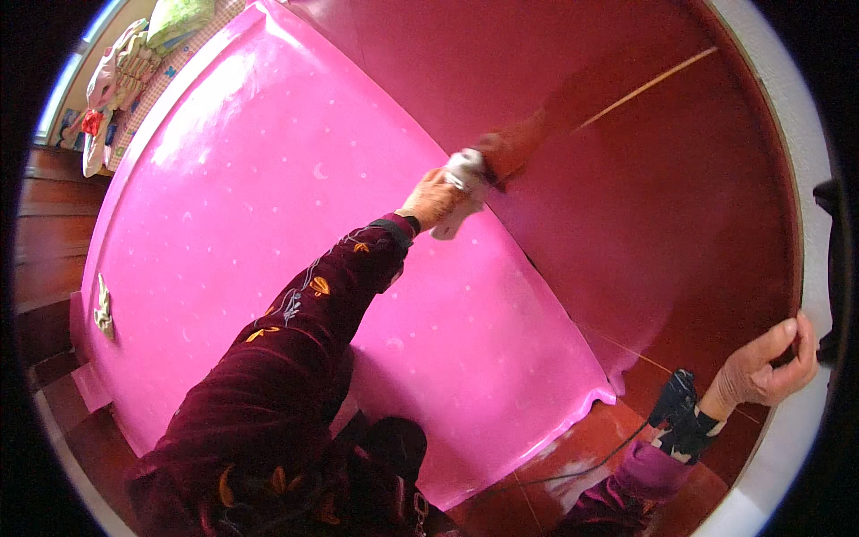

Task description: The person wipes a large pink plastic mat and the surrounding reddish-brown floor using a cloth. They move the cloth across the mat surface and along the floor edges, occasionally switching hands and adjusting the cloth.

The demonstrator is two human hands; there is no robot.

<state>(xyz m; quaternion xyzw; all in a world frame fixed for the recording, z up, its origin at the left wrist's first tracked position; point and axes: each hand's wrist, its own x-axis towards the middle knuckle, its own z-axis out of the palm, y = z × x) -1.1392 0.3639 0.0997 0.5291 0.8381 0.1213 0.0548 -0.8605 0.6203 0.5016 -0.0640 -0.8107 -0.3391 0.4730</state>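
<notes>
My left hand grips a crumpled whitish cloth at the far edge of a shiny pink cover patterned with pale moons and dots. The hand and cloth are blurred. Just past them, a glossy red tiled surface mirrors the hand. My right hand is off to the right, in front of the white wall. Its fingers are curled and a gap shows between thumb and fingers, with nothing visible in them. A dark band with a cable wraps the right wrist.
A small pale cloth lies on the pink cover's left edge. Folded clothes and a green bundle rest on a checked cloth at upper left. Red-brown floor shows at lower right. My dark knee is against the cover.
</notes>
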